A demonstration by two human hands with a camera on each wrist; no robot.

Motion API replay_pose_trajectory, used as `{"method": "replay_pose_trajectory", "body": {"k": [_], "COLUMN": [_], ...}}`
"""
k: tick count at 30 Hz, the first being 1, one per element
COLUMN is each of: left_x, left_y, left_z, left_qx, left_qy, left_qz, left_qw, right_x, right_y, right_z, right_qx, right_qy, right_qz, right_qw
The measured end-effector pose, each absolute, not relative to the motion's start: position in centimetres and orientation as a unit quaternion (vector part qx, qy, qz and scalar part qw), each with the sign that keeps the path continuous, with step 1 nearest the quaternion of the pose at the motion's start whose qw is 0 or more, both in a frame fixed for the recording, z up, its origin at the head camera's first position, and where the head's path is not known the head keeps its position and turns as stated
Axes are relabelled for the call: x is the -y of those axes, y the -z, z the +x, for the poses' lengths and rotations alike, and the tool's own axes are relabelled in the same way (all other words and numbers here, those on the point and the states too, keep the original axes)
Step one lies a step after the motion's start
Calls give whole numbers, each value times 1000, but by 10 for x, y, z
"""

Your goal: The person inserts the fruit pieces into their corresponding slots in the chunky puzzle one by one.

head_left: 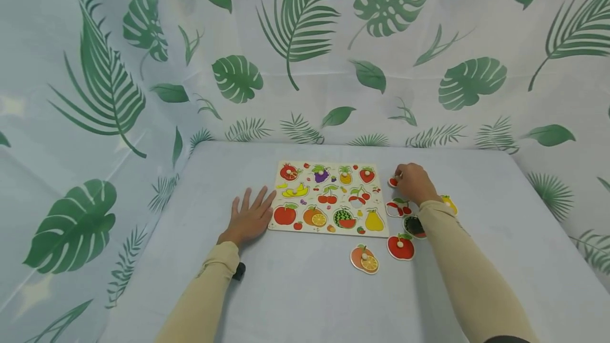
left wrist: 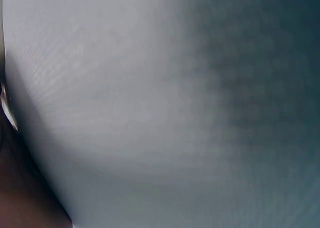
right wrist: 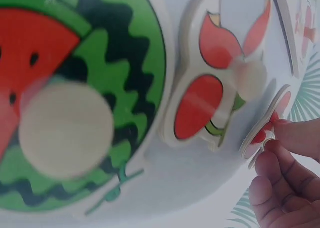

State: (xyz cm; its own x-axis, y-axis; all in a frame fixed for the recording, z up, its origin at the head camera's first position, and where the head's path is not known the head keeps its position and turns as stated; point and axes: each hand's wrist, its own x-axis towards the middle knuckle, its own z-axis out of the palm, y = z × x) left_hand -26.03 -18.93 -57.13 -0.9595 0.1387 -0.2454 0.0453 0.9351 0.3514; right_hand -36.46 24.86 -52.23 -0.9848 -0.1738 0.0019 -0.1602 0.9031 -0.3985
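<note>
My right hand (head_left: 415,183) pinches a small red-and-white puzzle piece (head_left: 393,181) just right of the wooden fruit board. In the right wrist view, thumb and fingers meet at this piece (right wrist: 260,135), which is tilted; its picture is partly hidden. My left hand (head_left: 249,217) rests with fingers spread at the left edge of the fruit puzzle board (head_left: 355,178). Only a dark bit of that hand (left wrist: 25,188) shows in the blurred left wrist view. Nearest my right hand lie a cherry piece (head_left: 397,207) and a watermelon piece (head_left: 413,226), both with knobs.
An apple piece (head_left: 401,246) and an orange piece (head_left: 364,259) lie on the white tabletop (head_left: 295,290) in front of the board. A yellow piece (head_left: 449,204) is partly hidden behind my right forearm. A leaf-patterned curtain (head_left: 324,105) hangs behind.
</note>
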Motion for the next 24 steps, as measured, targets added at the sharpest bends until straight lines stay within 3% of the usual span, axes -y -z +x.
{"method": "replay_pose_trajectory", "body": {"k": [24], "left_x": [186], "left_y": [571], "left_z": [-261], "left_qx": [-974], "left_qy": [-176], "left_qz": [45], "left_qw": [134], "right_x": [-215], "right_y": [508], "right_z": [-358], "right_qx": [-960], "right_qy": [227], "right_qz": [-156], "right_qw": [-45]}}
